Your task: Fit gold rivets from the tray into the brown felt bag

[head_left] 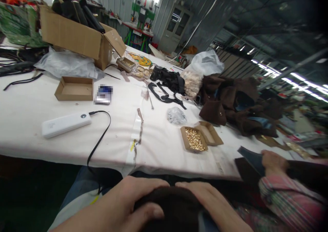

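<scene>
My left hand (125, 199) and my right hand (211, 201) are at the bottom middle, both closed round a dark brown fabric piece (176, 209). It is held below the table's front edge. The left thumb presses on its near side, while the fingers of both hands lie over its upper edge. A blue-grey patch shows beside the right hand. The lower part of the piece is cut off by the frame. Nearest on the table is a small cardboard box of gold-coloured metal studs (195, 139), beside an open cardboard tray (211, 134).
A co-worker's hand (274, 162) holds dark fabric at the right. Dark brown bags (230, 95) are piled behind. On the white-covered table (159, 150) lie a power bank (66, 124) with a cable, a shallow box (74, 90), black straps (164, 95) and a large carton (71, 32).
</scene>
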### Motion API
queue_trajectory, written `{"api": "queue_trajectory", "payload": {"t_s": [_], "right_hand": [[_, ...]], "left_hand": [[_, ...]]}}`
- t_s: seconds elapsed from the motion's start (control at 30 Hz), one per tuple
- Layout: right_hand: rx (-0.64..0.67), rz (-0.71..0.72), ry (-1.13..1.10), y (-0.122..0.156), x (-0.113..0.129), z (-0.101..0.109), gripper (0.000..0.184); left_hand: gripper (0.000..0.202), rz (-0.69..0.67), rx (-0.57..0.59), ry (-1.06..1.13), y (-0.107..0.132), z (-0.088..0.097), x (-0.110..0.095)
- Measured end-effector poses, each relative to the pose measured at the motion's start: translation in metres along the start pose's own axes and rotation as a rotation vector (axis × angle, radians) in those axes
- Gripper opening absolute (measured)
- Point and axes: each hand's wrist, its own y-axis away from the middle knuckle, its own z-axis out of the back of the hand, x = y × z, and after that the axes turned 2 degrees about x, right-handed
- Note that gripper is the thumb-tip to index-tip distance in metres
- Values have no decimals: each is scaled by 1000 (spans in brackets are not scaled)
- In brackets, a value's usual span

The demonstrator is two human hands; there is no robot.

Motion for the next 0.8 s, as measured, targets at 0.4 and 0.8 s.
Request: {"api": "queue_trajectory", "payload": {"t_s": [0.4, 0.8], "right_hand": [[-411, 91, 99, -26, -93, -143, 28], [-183, 16, 19, -48, -125, -167, 11]], "left_hand": [[32, 370, 3, -331, -58, 1, 111], [36, 192, 341, -392, -279, 15, 139]]}}
